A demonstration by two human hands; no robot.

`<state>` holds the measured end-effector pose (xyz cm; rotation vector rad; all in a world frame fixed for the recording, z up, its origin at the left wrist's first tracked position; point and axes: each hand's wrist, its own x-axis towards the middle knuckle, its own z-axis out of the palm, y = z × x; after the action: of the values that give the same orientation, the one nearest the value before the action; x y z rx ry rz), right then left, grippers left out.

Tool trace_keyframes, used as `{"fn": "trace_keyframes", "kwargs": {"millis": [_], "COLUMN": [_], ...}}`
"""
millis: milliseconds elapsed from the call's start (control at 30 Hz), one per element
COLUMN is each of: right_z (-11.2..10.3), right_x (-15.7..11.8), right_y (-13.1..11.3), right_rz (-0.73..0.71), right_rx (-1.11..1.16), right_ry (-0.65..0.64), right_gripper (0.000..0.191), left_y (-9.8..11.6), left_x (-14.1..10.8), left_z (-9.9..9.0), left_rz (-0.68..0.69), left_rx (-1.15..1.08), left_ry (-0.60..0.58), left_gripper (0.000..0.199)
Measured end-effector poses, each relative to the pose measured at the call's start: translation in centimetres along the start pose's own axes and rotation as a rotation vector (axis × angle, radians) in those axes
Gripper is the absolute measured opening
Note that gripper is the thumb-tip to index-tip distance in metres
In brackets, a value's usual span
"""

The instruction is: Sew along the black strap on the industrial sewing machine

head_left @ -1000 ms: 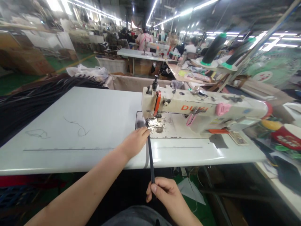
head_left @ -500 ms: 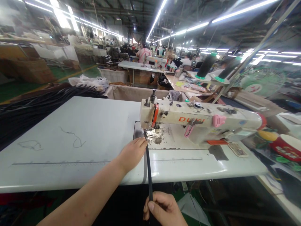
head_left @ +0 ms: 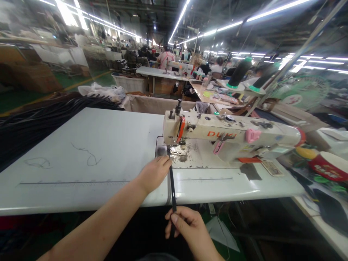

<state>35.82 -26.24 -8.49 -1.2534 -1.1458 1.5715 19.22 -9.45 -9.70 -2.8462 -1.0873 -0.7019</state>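
Note:
A narrow black strip (head_left: pixel 172 185) runs from the needle area of the white sewing machine (head_left: pixel 201 130) down over the table's front edge. My left hand (head_left: pixel 156 172) lies on the table just in front of the presser foot, its fingers closed together on the strip's upper part. Below the table edge, my right hand (head_left: pixel 186 224) pinches the strip between thumb and fingers near its lower end. A small light spot shows on the strip between the hands. The strip's far end is hidden at the machine foot.
Loose threads (head_left: pixel 87 154) lie on the white tabletop (head_left: pixel 122 134). A pile of black strips (head_left: pixel 54 116) is at the left. Thread cones (head_left: pixel 240 74) and a fan (head_left: pixel 301 92) stand at right. A person in pink (head_left: pixel 165 59) sits farther back.
My right hand has moved up slightly toward the table edge, and more of the strip's lower end shows. The view has shifted a little; my left hand stays by the presser foot.

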Motion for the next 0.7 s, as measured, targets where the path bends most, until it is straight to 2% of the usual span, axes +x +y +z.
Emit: {"fn": "trace_keyframes", "kwargs": {"millis": [333, 700], "right_z": [-0.1, -0.2], "right_x": [-0.9, -1.0], "right_y": [-0.4, -0.5], "right_rz": [-0.047, -0.029], "right_rx": [-0.002, 0.041], "right_ry": [0.001, 0.016], "right_gripper": [0.043, 0.039], "left_y": [0.1, 0.0], "left_x": [0.0, -0.1], "left_z": [-0.2, -0.1], "left_rz": [0.009, 0.012], "left_rx": [0.024, 0.035], "left_ry": [-0.026, -0.039], "left_gripper": [0.021, 0.020]}}
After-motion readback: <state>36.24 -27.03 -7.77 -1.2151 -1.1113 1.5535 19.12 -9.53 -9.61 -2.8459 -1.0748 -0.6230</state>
